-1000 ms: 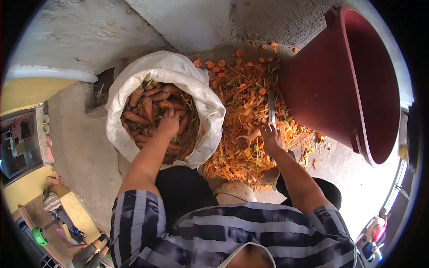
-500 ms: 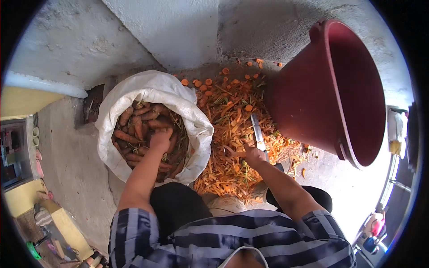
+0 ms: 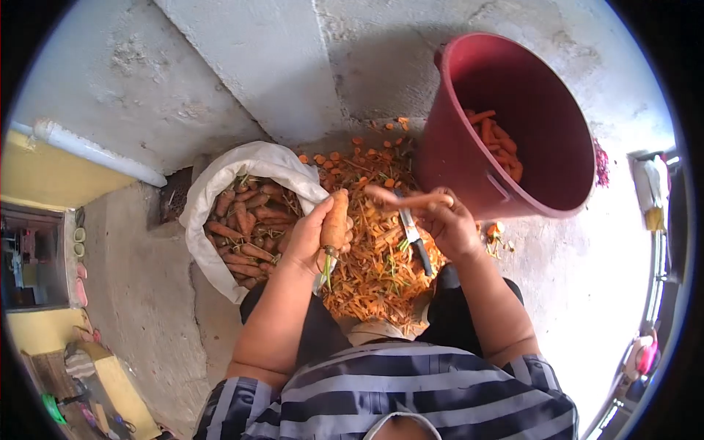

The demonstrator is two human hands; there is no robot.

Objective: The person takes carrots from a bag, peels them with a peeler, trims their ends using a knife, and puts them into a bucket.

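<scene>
My left hand (image 3: 302, 240) is wrapped round an unpeeled carrot (image 3: 335, 220), held upright with its green stem end down. It is raised beside the right rim of the white sack (image 3: 196, 220), which holds many unpeeled carrots (image 3: 246, 216). Closed on a brownish tool, apparently a peeler (image 3: 425, 200), my right hand (image 3: 455, 229) hovers over the peelings. Motion blurs the tool's far end, left of the hand. A knife (image 3: 415, 242) with a black handle lies on the heap of orange peelings (image 3: 367, 286), just below and left of my right hand.
A large dark red bucket (image 3: 458, 147) stands tilted at the back right, with peeled carrots (image 3: 502, 143) inside. Cut carrot slices (image 3: 335, 156) are scattered by the wall. A pipe (image 3: 95, 150) runs along the left wall. My knees flank the peelings.
My left hand has come out of the sack with a carrot. My right hand has lifted the peeler off the peelings. The view has shifted, showing carrots inside the bucket.
</scene>
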